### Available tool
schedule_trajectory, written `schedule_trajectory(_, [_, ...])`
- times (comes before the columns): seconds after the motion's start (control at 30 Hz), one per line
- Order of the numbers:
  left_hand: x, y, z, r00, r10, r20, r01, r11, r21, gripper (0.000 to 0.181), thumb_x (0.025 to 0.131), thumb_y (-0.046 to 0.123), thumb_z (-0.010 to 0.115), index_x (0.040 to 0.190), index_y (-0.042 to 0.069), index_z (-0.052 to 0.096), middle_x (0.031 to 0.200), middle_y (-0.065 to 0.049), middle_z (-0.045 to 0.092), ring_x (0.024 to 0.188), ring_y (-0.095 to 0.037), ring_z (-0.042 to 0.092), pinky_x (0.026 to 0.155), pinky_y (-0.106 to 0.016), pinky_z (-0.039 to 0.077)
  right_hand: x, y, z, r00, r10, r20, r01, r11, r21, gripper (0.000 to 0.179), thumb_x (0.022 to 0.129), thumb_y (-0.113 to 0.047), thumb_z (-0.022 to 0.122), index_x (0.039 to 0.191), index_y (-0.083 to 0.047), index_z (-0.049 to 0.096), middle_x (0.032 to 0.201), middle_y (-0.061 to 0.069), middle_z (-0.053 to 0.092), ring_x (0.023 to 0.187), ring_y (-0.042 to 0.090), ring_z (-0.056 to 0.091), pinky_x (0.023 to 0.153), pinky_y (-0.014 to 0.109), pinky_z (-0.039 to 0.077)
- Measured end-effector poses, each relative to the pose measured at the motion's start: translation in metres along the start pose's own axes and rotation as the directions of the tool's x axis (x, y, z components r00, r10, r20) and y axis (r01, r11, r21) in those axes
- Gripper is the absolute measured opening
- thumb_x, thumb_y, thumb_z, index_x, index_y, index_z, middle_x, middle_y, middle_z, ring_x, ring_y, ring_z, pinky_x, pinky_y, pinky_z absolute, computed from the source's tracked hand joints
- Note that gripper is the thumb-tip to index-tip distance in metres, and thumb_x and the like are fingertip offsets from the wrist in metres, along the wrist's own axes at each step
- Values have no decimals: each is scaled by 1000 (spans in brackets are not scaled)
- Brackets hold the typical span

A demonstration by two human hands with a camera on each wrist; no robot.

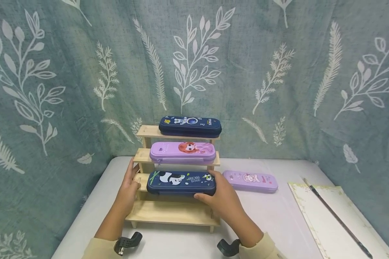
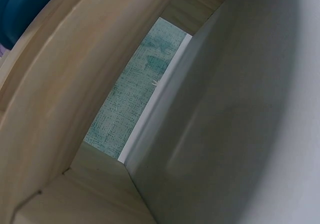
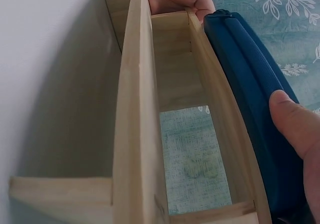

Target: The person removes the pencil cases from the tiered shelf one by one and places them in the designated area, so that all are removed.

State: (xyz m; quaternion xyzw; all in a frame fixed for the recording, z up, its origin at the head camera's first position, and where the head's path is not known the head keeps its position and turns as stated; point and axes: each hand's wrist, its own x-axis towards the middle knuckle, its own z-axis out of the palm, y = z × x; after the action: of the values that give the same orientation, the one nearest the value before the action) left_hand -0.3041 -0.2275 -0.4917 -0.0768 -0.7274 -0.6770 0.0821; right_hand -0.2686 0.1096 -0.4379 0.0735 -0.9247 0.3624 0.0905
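A four-tier wooden display rack (image 1: 173, 212) stands on the white table. My left hand (image 1: 128, 189) grips its left end at the second tier from the bottom, thumb over the board. On that tier lies a dark blue pencil case (image 1: 181, 182) with a panda print. My right hand (image 1: 222, 192) holds this case by its right end, with the thumb (image 3: 287, 114) along its front side. The right wrist view shows the case lying along the shelf board (image 3: 220, 109). In the left wrist view, only wood and a blue corner (image 2: 22, 9) of the case appear.
A navy space-print pencil case (image 1: 190, 126) lies on the top tier, a purple girl-print one (image 1: 183, 151) below it. Right of the rack, another purple pencil case (image 1: 251, 181) lies on the table. Farther right, a brush-like stick (image 1: 337, 217) crosses a pale bordered sheet (image 1: 314, 216).
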Motion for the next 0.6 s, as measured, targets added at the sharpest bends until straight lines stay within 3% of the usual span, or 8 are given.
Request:
schedule_trajectory(0.07, [-1,0,0,1000,-5,4,5,1000,15,102,92,-9,34,163,56,0,176,-5,11,156,-35,27,70,-19,46,-2,2,-1,1000,3,-2,-3,1000,0,103,72,-55,91,156,-16,46,147,11,61,133,33,59,109,58,46])
schedule_trajectory(0.17, [-1,1,0,1000,1,12,-1,1000,27,102,92,-9,34,163,55,-1,176,-6,11,161,-34,16,96,-22,42,-5,3,-3,1000,-1,-10,1,1000,-7,101,73,-55,91,155,-17,47,147,11,60,133,32,59,109,58,45])
schedule_trajectory(0.6, [-2,3,0,1000,-18,18,18,1000,20,102,92,-8,33,163,56,-3,177,-2,10,161,-32,16,102,-23,39,-11,11,-9,1000,22,-13,-22,1000,2,99,72,-58,90,154,-22,48,145,9,61,133,32,59,109,59,45])
